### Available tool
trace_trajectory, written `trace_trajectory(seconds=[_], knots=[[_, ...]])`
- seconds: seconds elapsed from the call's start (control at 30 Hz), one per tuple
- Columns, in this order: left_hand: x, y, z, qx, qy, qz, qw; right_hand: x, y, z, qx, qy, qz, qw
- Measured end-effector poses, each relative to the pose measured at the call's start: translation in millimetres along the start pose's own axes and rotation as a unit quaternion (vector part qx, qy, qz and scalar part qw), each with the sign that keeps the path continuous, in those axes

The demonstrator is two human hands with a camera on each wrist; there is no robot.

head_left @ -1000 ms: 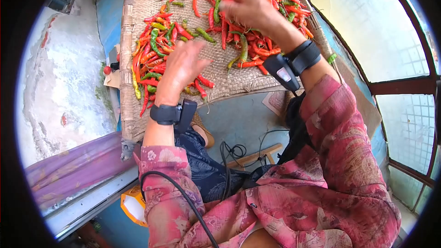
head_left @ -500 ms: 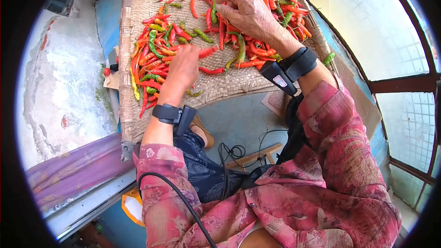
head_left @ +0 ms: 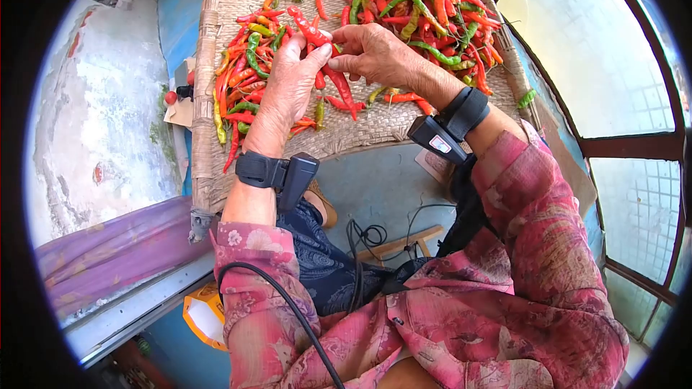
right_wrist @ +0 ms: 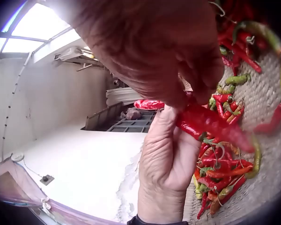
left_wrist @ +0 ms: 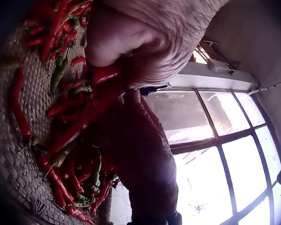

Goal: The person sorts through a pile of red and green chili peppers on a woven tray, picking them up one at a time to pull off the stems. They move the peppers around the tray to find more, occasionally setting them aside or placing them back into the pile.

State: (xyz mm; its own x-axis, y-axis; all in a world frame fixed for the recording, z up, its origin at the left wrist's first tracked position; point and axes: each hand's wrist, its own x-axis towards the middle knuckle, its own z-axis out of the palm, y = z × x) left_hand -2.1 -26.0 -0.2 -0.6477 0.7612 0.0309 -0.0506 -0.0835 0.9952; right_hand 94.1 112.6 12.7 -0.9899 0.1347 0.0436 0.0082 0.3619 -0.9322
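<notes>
Red chili peppers (head_left: 342, 91) are in my left hand (head_left: 288, 85), gripped between thumb and fingers above the woven tray (head_left: 346, 137). One red pepper points up and away, another slants down toward me. My right hand (head_left: 382, 57) meets it from the right, thumb and fingertips pinching at the peppers beside the left thumb. In the right wrist view, a glossy red pepper (right_wrist: 215, 125) lies across the left palm (right_wrist: 166, 173), under the right hand's bent fingers. The left wrist view has both hands close together over red peppers (left_wrist: 84, 119).
A large heap of red and green peppers (head_left: 447, 21) fills the tray's right side. A smaller pile (head_left: 238, 94) lies at its left. Windows (head_left: 638, 202) stand on the right, a pale wall (head_left: 94, 122) on the left. Cables (head_left: 364, 234) lie below.
My left hand has gone from loosely spread over the left pile to gripping red peppers. The right hand has come down and left from the right heap to meet it.
</notes>
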Motion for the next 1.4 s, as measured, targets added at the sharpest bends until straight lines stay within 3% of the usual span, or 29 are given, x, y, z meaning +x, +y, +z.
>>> trace_trajectory(seconds=[0.03,0.1,0.2,0.3,0.33,0.37,0.47,0.53,0.57,0.6,0.7,0.83,0.9,0.97,1.03,1.1,1.17,1.23,1.3,1.37,1.4], knots=[[0.0,1.3,0.0,0.000,0.000,0.000,1.000,1.2,3.2,1.2,0.000,0.000,0.000,1.000],[-0.6,2.1,-0.4,0.018,-0.005,0.004,1.000,5.7,13.1,3.6,-0.086,0.087,-0.090,0.988],[1.1,-0.4,-6.7,-0.019,-0.005,-0.019,1.000,9.1,11.5,-8.7,-0.113,0.127,-0.076,0.983],[0.5,-0.6,-11.6,-0.014,0.036,-0.040,0.998,13.3,6.6,-27.9,-0.090,0.178,-0.051,0.979],[0.9,-1.2,-12.5,-0.014,0.035,-0.040,0.998,12.9,4.3,-31.8,0.034,0.211,-0.043,0.976],[1.5,-1.9,-13.4,-0.012,0.039,-0.039,0.998,17.6,0.8,-35.2,0.054,0.266,-0.092,0.958],[1.8,1.0,-9.4,-0.014,0.063,-0.032,0.997,6.5,-8.3,-44.6,-0.018,0.248,-0.062,0.967],[2.0,3.3,-4.4,-0.020,0.080,-0.025,0.996,12.2,11.6,-35.2,-0.142,0.247,-0.109,0.952],[2.1,4.0,-2.5,-0.019,0.084,-0.014,0.996,5.5,4.4,-29.3,-0.138,0.096,-0.032,0.985],[3.0,4.5,-1.1,-0.018,0.088,-0.002,0.996,2.6,4.1,-14.6,-0.156,0.041,-0.035,0.986],[5.9,1.8,0.3,-0.014,0.072,-0.012,0.997,-7.8,-0.4,13.4,-0.181,0.021,-0.067,0.981],[7.4,1.2,-1.7,-0.057,0.117,0.015,0.991,-5.6,-8.5,5.0,-0.188,-0.012,-0.063,0.980],[6.8,4.0,-9.5,-0.040,0.132,0.020,0.990,-1.8,-2.8,-8.5,-0.176,-0.080,-0.035,0.980],[9.2,3.6,-20.2,-0.015,0.181,0.010,0.983,-0.4,-2.5,-20.3,-0.151,0.001,0.013,0.989],[9.3,1.8,-25.0,-0.011,0.194,0.020,0.981,4.6,-4.8,-34.9,-0.019,0.114,0.047,0.992],[9.0,3.2,-27.7,-0.043,0.166,0.016,0.985,12.0,-0.5,-46.0,0.248,0.225,-0.038,0.941],[4.7,8.9,-23.8,-0.016,0.130,0.005,0.991,11.1,-4.0,-46.4,0.295,0.234,-0.039,0.926],[6.8,8.0,-15.7,-0.018,0.053,-0.015,0.998,2.3,-6.2,-34.0,0.138,0.154,0.037,0.978],[12.3,2.4,-5.7,-0.059,0.025,-0.021,0.998,2.7,1.5,-10.5,0.029,0.040,0.036,0.998],[15.5,3.0,4.8,-0.095,-0.042,-0.039,0.994,4.2,5.4,1.9,-0.078,0.040,-0.056,0.995],[16.9,4.7,9.6,-0.099,-0.017,-0.053,0.993,4.6,7.4,0.2,-0.076,0.041,-0.055,0.995]])
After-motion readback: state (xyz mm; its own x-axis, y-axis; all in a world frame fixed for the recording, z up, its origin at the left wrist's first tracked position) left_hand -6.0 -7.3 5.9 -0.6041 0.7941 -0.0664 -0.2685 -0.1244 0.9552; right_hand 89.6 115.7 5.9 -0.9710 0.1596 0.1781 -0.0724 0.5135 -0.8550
